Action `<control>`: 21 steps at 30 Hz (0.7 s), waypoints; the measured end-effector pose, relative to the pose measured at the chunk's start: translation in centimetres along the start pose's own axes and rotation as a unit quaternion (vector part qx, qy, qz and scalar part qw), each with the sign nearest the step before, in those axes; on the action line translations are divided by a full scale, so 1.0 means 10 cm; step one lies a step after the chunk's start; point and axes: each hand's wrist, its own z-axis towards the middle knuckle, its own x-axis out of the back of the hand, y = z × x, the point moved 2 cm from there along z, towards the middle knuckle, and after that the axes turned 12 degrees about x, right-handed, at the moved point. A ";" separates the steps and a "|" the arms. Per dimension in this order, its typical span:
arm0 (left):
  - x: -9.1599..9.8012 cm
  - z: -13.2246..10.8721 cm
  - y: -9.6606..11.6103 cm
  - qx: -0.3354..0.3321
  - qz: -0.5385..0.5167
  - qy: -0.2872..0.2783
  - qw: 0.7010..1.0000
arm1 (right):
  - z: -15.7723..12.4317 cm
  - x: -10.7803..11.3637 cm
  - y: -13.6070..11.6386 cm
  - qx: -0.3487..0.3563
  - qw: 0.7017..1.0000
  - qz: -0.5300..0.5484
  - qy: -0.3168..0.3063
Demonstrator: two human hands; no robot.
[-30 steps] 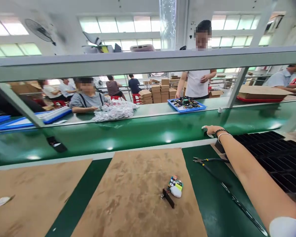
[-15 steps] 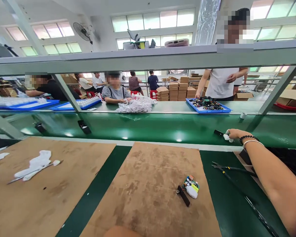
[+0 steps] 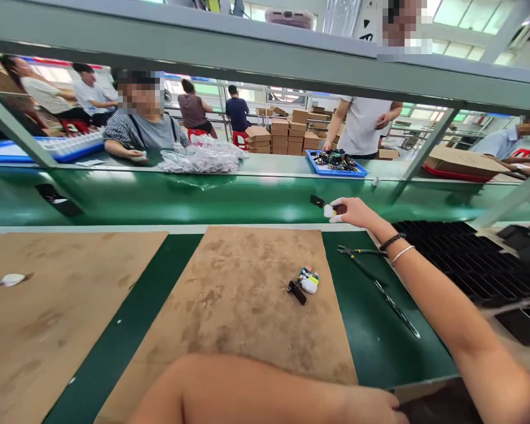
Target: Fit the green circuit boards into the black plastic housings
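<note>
My right hand [image 3: 357,211], with white coverings on its fingertips, reaches over the green belt with fingers pinched. They grip a small electronic assembly [image 3: 329,210] with a white lump; a black piece [image 3: 317,201] shows just beyond it. On the cardboard in front of me lies a circuit board [image 3: 309,280] with a white lump and a yellow part. Beside the board is a black piece [image 3: 297,292]. My left forearm crosses the bottom of the view. My left hand [image 3: 375,406] is at the lower edge beside a dark surface, its fingers mostly hidden.
Pliers [image 3: 357,252] and metal tweezers [image 3: 396,309] lie on the green bench right of the cardboard [image 3: 247,330]. Rows of black cases [image 3: 463,253] stand at the right. Across the green belt [image 3: 247,197], people work by a blue tray [image 3: 335,164] and clear plastic bags [image 3: 203,154].
The view has turned right and down. My left forearm has come in across the bottom toward the right. My right hand remains over the belt, holding the small assembly.
</note>
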 end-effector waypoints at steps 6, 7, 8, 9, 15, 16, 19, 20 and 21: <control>0.47 -0.18 0.48 -0.221 0.160 0.065 0.960 | -0.71 -0.69 -0.48 -0.038 0.810 0.573 0.121; 0.57 -0.23 0.51 -0.225 0.173 0.087 0.955 | -0.78 -0.76 -0.49 -0.054 0.780 0.610 0.126; 0.68 -0.28 0.51 -0.214 0.193 0.126 0.949 | -0.82 -0.82 -0.49 -0.068 0.757 0.637 0.129; 0.79 -0.36 0.47 -0.208 0.218 0.163 0.939 | -0.86 -0.86 -0.48 -0.080 0.741 0.654 0.132; 1.42 -1.07 -0.50 0.103 0.155 0.383 0.905 | -0.88 -0.95 -0.32 -0.131 0.663 0.722 0.147; 1.46 -1.20 -0.70 0.178 0.109 0.402 0.892 | -0.87 -0.96 -0.31 -0.141 0.651 0.732 0.145; 1.46 -1.48 -1.11 0.317 -0.030 0.386 0.866 | -0.87 -0.98 -0.31 -0.180 0.606 0.760 0.151; 1.44 -1.52 -1.18 0.336 -0.062 0.366 0.866 | -0.87 -0.99 -0.32 -0.191 0.594 0.766 0.155; 1.43 -1.53 -1.21 0.346 -0.086 0.344 0.869 | -0.87 -0.99 -0.33 -0.196 0.588 0.769 0.156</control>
